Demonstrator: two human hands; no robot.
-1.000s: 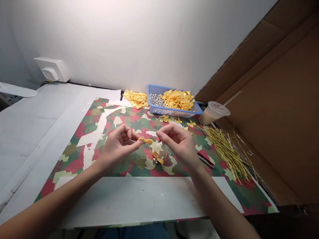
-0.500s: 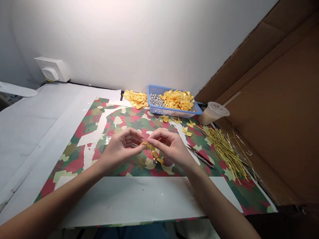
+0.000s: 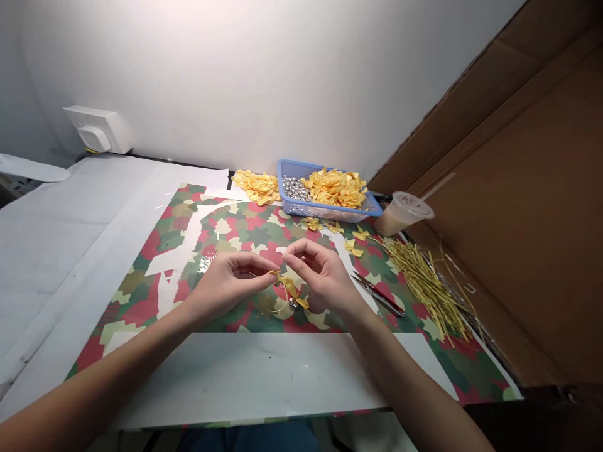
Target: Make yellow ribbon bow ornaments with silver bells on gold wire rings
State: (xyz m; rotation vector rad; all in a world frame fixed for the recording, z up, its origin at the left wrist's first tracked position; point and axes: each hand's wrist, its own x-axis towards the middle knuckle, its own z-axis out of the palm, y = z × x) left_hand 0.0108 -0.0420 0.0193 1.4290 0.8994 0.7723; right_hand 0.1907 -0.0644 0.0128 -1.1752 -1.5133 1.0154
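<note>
Over the patterned sheet, my left hand (image 3: 225,281) is closed, thumb and fingertips pinching the upper end of a yellow ribbon bow string (image 3: 291,287). Below the pinch the string hangs to the right, with a small silver bell (image 3: 293,303) near its lower end. A thin yellow cord (image 3: 274,312) curves in a loop beneath it. Just right of the left fingertips, my right hand (image 3: 326,276) has thumb and forefinger pressed together. What sits between those fingertips is too small to make out.
Behind my hands stands a blue basket (image 3: 325,213) of silver bells and yellow bows, beside a bow pile (image 3: 258,187). Loose bows (image 3: 353,248), scissors (image 3: 381,295), a bundle of yellow cords (image 3: 424,282) and a plastic cup (image 3: 402,215) lie rightward, near a cardboard wall (image 3: 518,207).
My right fingertips have moved slightly right and up, away from the left ones, opening a small gap. The left hand keeps its pinch on the ribbon bow string.
</note>
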